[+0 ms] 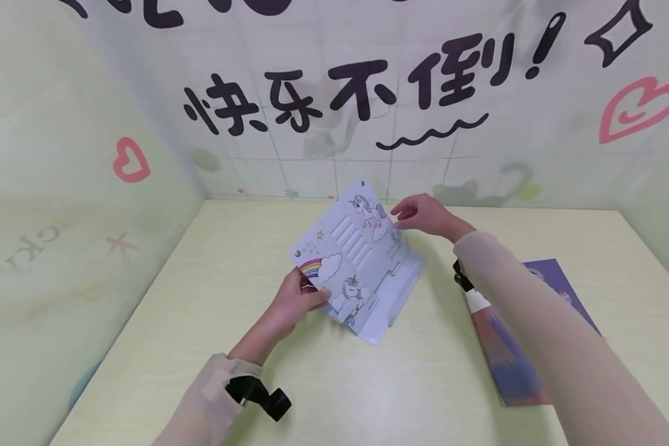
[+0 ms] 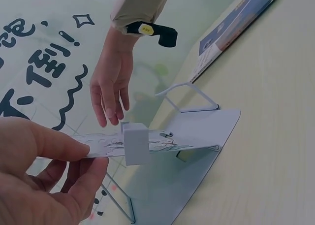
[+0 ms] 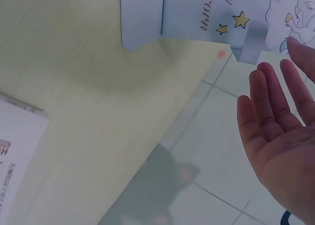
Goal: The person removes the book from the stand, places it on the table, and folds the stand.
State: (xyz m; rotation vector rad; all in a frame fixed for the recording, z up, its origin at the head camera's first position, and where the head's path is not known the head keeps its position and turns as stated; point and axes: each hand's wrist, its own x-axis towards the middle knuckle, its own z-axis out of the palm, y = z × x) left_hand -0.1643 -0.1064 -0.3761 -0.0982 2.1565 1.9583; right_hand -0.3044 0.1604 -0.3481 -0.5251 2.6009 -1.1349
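A pale blue metal book stand (image 1: 345, 254) printed with unicorns, a rainbow and stars stands tilted on the table, its slotted back panel raised from a flat base (image 1: 407, 279). My left hand (image 1: 295, 300) pinches the panel's left edge between thumb and fingers; the left wrist view shows this grip (image 2: 64, 166) closely. At the panel's opposite edge is my right hand (image 1: 426, 217), its fingers loosely extended. In the right wrist view that hand (image 3: 280, 131) has a gap between most fingers and the panel (image 3: 197, 13); whether the thumb touches cannot be told.
A purple picture book (image 1: 513, 353) lies on the table to the right, partly under my right sleeve (image 1: 541, 310). The pale wooden table (image 1: 201, 322) meets a printed backdrop (image 1: 290, 148) at its far edge. Wire legs (image 2: 197, 94) fold out from the stand's base.
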